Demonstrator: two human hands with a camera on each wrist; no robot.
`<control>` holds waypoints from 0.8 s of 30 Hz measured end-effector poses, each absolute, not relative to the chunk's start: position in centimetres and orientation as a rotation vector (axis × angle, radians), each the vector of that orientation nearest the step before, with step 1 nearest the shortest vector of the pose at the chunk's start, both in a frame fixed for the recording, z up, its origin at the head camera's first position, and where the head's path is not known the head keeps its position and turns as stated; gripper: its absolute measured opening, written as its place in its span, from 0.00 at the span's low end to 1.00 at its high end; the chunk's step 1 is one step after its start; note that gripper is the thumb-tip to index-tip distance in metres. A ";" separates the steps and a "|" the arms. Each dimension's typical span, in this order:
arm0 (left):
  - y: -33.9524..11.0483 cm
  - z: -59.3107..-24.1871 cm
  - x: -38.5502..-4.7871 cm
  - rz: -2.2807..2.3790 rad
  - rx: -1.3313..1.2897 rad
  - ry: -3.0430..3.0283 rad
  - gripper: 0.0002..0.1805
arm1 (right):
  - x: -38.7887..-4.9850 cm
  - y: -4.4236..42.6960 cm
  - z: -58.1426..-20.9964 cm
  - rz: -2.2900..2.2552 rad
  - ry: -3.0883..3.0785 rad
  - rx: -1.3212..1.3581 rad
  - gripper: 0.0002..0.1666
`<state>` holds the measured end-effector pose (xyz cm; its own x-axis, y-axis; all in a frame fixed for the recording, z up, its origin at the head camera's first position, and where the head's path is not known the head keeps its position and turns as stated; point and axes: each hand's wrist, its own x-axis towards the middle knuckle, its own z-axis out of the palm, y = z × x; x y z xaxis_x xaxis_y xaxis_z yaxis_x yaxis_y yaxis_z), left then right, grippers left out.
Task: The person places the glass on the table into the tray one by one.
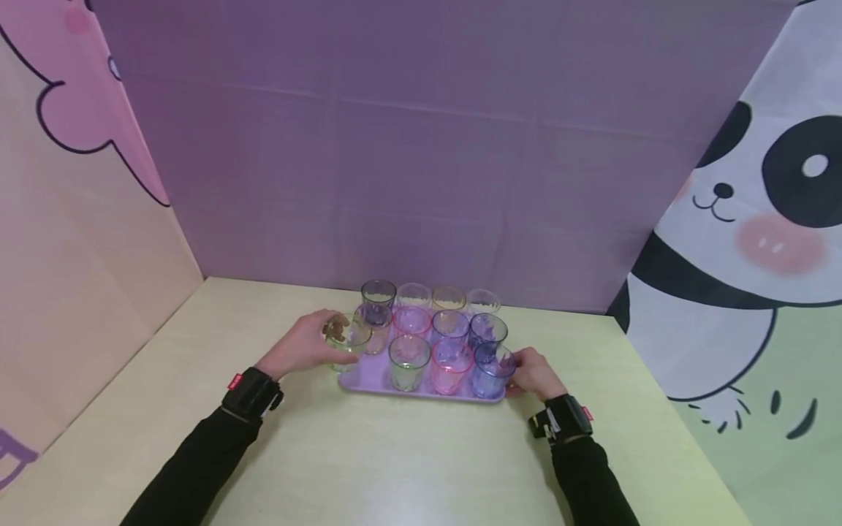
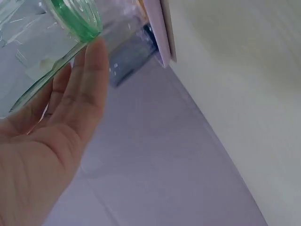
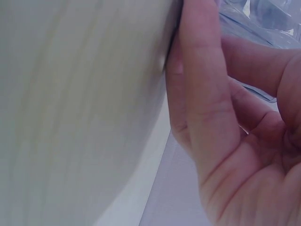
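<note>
Left of the lilac tray (image 1: 368, 381), my left hand (image 1: 308, 345) holds a clear green-tinted drinking glass (image 1: 349, 334), thumb and fingers around its side. The left wrist view shows this glass's thick green base (image 2: 84, 21) above the fingers. On the tray stand several tinted glasses in rows, among them a green-rimmed glass (image 1: 408, 365), a pink-rimmed glass (image 1: 450, 369) and a blue glass (image 1: 492, 374). My right hand (image 1: 536, 374) grips the tray's right edge beside the blue glass. The tray hides part of the right fingertips.
The tray rests on a pale wooden table (image 1: 395, 460), toward its back edge. Behind it rises a purple backdrop (image 1: 421, 161). Printed side panels stand left and right, with a panda (image 1: 737, 241) on the right one.
</note>
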<state>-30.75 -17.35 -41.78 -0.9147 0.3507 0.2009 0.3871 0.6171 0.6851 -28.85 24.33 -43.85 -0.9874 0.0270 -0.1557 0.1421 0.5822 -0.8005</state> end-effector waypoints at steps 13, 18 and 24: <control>-15.3 -43.6 -30.3 -1.251 -0.609 -2.874 0.41 | -29.0 24.3 -43.9 -1.365 2.670 0.162 0.16; -15.1 -44.1 -30.4 -1.240 -0.641 -2.890 0.43 | -29.1 24.3 -44.0 -1.352 2.678 0.162 0.16; -15.0 -44.3 -30.5 -1.239 -0.673 -2.882 0.46 | -29.1 24.5 -44.1 -1.370 2.677 0.162 0.14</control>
<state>-30.53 -15.03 -44.25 -0.9098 0.4023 0.1018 0.3506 0.6140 0.7072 -29.13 24.50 -44.12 -0.9858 0.0361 -0.1640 0.1541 0.5823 -0.7982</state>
